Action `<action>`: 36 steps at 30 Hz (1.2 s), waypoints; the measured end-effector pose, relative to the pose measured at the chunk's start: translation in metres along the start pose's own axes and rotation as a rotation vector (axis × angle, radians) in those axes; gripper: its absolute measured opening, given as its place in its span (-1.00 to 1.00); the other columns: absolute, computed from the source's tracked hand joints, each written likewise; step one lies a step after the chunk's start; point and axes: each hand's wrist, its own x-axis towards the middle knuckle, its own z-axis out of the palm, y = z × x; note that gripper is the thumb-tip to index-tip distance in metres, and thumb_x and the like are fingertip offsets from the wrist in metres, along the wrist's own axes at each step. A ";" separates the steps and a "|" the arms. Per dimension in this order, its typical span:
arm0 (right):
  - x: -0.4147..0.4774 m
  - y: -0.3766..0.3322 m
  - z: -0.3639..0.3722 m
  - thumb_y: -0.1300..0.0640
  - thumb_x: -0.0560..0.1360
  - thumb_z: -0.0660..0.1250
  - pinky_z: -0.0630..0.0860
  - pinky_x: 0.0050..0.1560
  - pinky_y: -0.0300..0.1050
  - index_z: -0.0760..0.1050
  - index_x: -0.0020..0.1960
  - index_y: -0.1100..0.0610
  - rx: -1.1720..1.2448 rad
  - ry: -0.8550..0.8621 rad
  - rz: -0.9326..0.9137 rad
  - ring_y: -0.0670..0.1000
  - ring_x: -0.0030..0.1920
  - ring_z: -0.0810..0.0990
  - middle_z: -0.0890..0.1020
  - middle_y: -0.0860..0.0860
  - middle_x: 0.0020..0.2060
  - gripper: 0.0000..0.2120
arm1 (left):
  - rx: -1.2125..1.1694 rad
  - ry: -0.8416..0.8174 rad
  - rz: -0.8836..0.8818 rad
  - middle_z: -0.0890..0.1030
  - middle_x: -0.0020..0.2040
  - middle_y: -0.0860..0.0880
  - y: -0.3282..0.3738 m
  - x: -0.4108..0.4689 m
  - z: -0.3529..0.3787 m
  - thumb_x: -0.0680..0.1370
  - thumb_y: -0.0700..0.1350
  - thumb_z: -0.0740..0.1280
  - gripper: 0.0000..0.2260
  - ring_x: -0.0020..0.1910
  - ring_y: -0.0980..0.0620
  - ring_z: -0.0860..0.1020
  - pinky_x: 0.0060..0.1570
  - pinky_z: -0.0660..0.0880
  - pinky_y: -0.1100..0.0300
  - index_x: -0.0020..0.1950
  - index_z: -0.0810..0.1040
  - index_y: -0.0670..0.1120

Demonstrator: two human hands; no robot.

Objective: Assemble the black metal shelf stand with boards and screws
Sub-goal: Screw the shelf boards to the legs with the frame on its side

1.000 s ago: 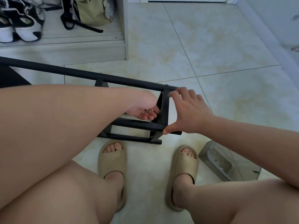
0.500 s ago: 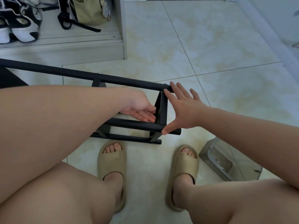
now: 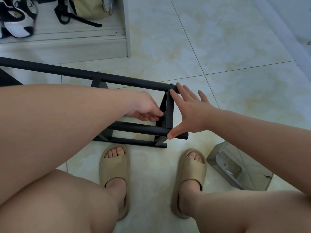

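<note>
Tiles; right hand flat on stand

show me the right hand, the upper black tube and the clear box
right hand (image 3: 191, 115), head view, back of hand
upper black tube (image 3: 131, 81), head view, mid-length
clear box (image 3: 249, 162), head view, clear wall

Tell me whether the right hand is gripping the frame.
No; the right hand lies open, straight fingers against the frame.

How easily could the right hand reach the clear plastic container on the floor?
Probably easily: the right hand rests open against the black metal shelf frame, holding nothing, and the clear plastic container lies nearby on the same side, nothing visibly between.
</note>
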 end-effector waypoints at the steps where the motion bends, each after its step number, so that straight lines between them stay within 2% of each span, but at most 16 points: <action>1: 0.000 0.000 0.000 -0.59 0.12 0.41 -0.31 0.55 0.23 -0.38 0.61 -0.01 -0.002 -0.001 0.000 0.03 0.60 -0.37 -0.39 0.02 0.58 0.44 | -0.010 -0.022 -0.003 0.72 -0.25 -0.03 0.000 0.001 0.000 0.54 -0.18 0.46 -0.93 -0.32 0.13 0.68 -0.39 0.53 0.31 -0.02 0.64 -0.15; 4: 0.000 0.000 -0.001 -0.60 0.12 0.40 -0.31 0.56 0.24 -0.38 0.61 0.00 -0.003 -0.003 -0.001 0.04 0.60 -0.37 -0.40 0.03 0.58 0.44 | -0.040 -0.052 -0.009 0.74 -0.19 -0.06 0.002 0.003 -0.001 0.54 -0.19 0.46 -0.92 -0.25 0.10 0.71 -0.39 0.55 0.33 -0.01 0.63 -0.17; 10: -0.001 0.000 -0.002 -0.60 0.12 0.40 -0.31 0.55 0.25 -0.39 0.61 0.00 0.003 -0.007 -0.003 0.04 0.59 -0.37 -0.40 0.02 0.58 0.44 | -0.035 -0.042 -0.009 0.66 -0.29 -0.06 0.006 0.006 0.002 0.51 -0.24 0.46 -0.96 -0.39 0.11 0.61 -0.38 0.54 0.30 -0.13 0.63 -0.17; 17: 0.000 0.000 -0.002 -0.60 0.11 0.40 -0.32 0.54 0.24 -0.38 0.61 -0.01 0.009 -0.006 0.002 0.02 0.59 -0.38 -0.40 0.00 0.58 0.45 | -0.086 -0.102 -0.055 0.69 -0.16 -0.08 0.009 0.000 0.003 0.53 -0.34 0.41 -0.90 -0.17 0.07 0.65 -0.27 0.62 0.29 0.01 0.63 -0.21; 20: 0.000 -0.001 -0.002 -0.60 0.10 0.41 -0.32 0.54 0.24 -0.38 0.61 -0.01 0.009 -0.008 0.003 0.02 0.59 -0.38 -0.40 0.00 0.58 0.45 | -0.074 -0.098 -0.064 0.67 -0.11 -0.11 0.008 0.000 0.003 0.54 -0.31 0.41 -0.89 -0.17 0.04 0.64 -0.28 0.63 0.26 0.06 0.61 -0.24; 26: -0.001 -0.001 -0.003 -0.60 0.11 0.40 -0.33 0.54 0.24 -0.38 0.61 -0.02 0.008 -0.018 0.007 0.02 0.59 -0.38 -0.40 0.00 0.58 0.44 | 0.017 -0.057 -0.045 0.54 -0.40 0.01 0.008 0.002 0.003 0.53 -0.23 0.44 -0.94 -0.40 0.11 0.50 -0.33 0.53 0.28 -0.09 0.57 -0.16; 31: 0.001 -0.003 -0.004 -0.61 0.10 0.39 -0.34 0.54 0.24 -0.39 0.61 0.00 -0.014 -0.028 0.012 0.03 0.59 -0.38 -0.40 0.02 0.58 0.45 | 0.022 -0.093 -0.065 0.59 -0.33 -0.03 0.010 0.004 0.005 0.55 -0.25 0.41 -0.99 -0.33 0.08 0.55 -0.30 0.55 0.26 -0.05 0.60 -0.18; 34: 0.001 -0.002 -0.005 -0.62 0.09 0.38 -0.32 0.55 0.27 -0.37 0.61 0.01 -0.028 -0.012 0.003 0.05 0.60 -0.35 -0.37 0.04 0.59 0.45 | 0.017 -0.135 -0.070 0.62 -0.21 -0.07 0.009 0.009 0.005 0.58 -0.27 0.36 -0.95 -0.27 0.07 0.57 -0.25 0.56 0.25 0.00 0.61 -0.20; 36: 0.003 -0.001 -0.006 -0.63 0.07 0.37 -0.31 0.55 0.28 -0.34 0.61 0.02 -0.035 0.007 -0.006 0.06 0.61 -0.32 -0.33 0.04 0.60 0.46 | 0.008 -0.164 -0.082 0.61 -0.21 -0.07 0.007 0.014 0.004 0.58 -0.26 0.35 -0.95 -0.28 0.07 0.56 -0.25 0.53 0.25 0.00 0.61 -0.19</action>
